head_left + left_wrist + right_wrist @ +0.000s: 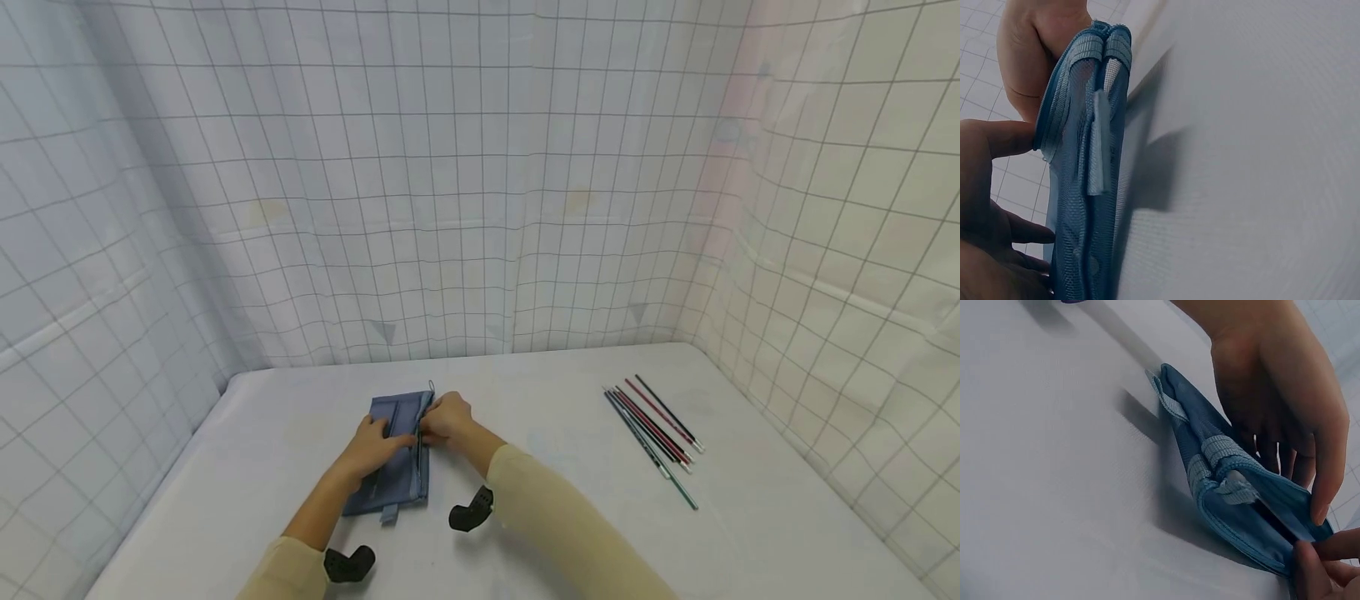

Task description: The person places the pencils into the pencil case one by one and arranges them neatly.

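Note:
A blue zippered pencil case (393, 486) lies on the white table in front of the person, its zipper side to the right. In the right wrist view the case (1210, 434) gapes along that side, its two zipper edges apart. My left hand (369, 450) rests on top with fingers extended; its thumb touches the upper edge of the opening. At the far end of the same side, my right hand (448, 419) pinches the zipper edge between thumb and fingers. A fabric tab (1099, 144) sticks out from the near end.
Several pencils (651, 421), black, red and green, lie in a loose group to the right on the table (555, 467). Black wrist devices (471, 510) hang below both forearms. White gridded curtains (480, 208) enclose the table at the back and sides.

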{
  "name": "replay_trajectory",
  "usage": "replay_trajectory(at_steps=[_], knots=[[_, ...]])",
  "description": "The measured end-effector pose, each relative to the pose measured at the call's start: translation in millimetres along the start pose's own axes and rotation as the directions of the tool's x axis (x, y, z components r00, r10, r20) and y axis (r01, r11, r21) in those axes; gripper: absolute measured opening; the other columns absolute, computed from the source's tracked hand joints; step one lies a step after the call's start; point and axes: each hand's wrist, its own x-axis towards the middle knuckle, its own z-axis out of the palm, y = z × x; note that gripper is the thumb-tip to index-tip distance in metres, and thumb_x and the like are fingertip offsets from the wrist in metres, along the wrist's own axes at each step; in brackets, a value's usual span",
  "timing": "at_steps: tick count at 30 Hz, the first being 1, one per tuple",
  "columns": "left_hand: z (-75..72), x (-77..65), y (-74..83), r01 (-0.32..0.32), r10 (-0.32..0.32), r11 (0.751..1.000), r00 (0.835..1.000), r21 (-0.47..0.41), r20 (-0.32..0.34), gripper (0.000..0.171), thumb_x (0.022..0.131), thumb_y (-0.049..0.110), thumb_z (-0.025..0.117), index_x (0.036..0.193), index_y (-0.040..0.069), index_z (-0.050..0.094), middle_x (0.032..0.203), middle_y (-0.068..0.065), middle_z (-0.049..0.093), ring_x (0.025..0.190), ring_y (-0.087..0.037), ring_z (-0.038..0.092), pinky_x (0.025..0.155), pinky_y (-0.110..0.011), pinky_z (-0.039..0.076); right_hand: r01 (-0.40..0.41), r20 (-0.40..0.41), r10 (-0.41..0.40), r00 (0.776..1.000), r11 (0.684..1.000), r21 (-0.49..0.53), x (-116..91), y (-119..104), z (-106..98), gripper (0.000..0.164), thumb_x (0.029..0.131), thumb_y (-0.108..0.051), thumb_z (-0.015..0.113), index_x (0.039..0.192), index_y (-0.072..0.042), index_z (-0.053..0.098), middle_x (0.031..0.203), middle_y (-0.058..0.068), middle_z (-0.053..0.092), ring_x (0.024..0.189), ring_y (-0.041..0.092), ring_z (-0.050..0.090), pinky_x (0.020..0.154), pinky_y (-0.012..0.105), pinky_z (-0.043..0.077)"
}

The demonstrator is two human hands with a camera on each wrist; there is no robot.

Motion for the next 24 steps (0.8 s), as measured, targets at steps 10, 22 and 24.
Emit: replay_trajectory(at_steps=[10, 22, 24], knots=[[-2.2, 0.1, 1.4, 0.006, -0.006, 1.0, 1.0, -0.002, 0.01, 0.093, 0.098, 0.043, 0.066, 0.153, -0.019, 0.024, 0.16, -0.044, 0.002, 0.146, -0.062, 0.01, 0.113, -0.071, 0.023, -0.098, 0.18, 0.041, 0.983, 0.943, 0.319, 2.9, 2.6, -13.2, 0.025, 0.088, 0.016, 0.068, 0.112, 0.009, 0.069, 0.087, 0.018, 0.072, 0.073, 0.022, 0.072, 0.07, 0.034, 0.062], [-0.9, 2.1, -0.6, 0.021, -0.022, 1.0, 1.0, 0.015, 0.014, 0.091, 0.099, 0.041, 0.066, 0.154, -0.018, 0.024, 0.161, -0.042, 0.002, 0.147, -0.061, 0.01, 0.113, -0.071, 0.023, -0.072, 0.231, 0.025, 0.973, 0.978, 0.195, -1.5, -0.9, -40.6, 0.021, 0.091, 0.007, 0.072, 0.112, 0.005, 0.074, 0.099, 0.016, 0.074, 0.081, 0.024, 0.073, 0.068, 0.036, 0.062], [-0.5, 1.7, -0.8, 0.024, -0.025, 0.999, 1.0, 0.023, 0.011, 0.092, 0.098, 0.042, 0.066, 0.153, -0.019, 0.025, 0.161, -0.042, 0.003, 0.146, -0.061, 0.011, 0.113, -0.071, 0.024, -0.067, 0.238, 0.023, 0.971, 0.982, 0.178, -1.8, -1.3, -45.1, 0.023, 0.092, 0.005, 0.072, 0.115, 0.006, 0.073, 0.1, 0.015, 0.074, 0.084, 0.025, 0.073, 0.07, 0.038, 0.062]])
